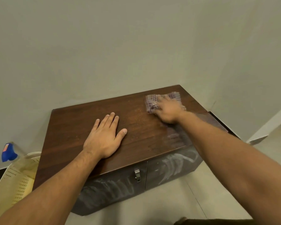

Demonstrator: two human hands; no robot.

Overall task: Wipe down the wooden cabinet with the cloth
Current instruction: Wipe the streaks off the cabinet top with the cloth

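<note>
Atop the wooden cabinet [144, 135], near its far right corner: checked purple cloth [151, 101] pressed down under the right hand [168, 109], fingers laid out over it (blurred at the edges). Flat on bare wood mid-top, the left hand [104, 138], fingers straight and together, thumb spread, holding nothing. Perforated cream basket [15, 179] and blue bottle [8, 152] off to the cabinet's left.

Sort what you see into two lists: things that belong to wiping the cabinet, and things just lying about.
Belongs to the job: wooden cabinet, cloth, right hand pressing the cloth, left hand flat on the cabinet top.

Just lying about: perforated cream basket and blue-topped bottle, both left of the cabinet.
</note>
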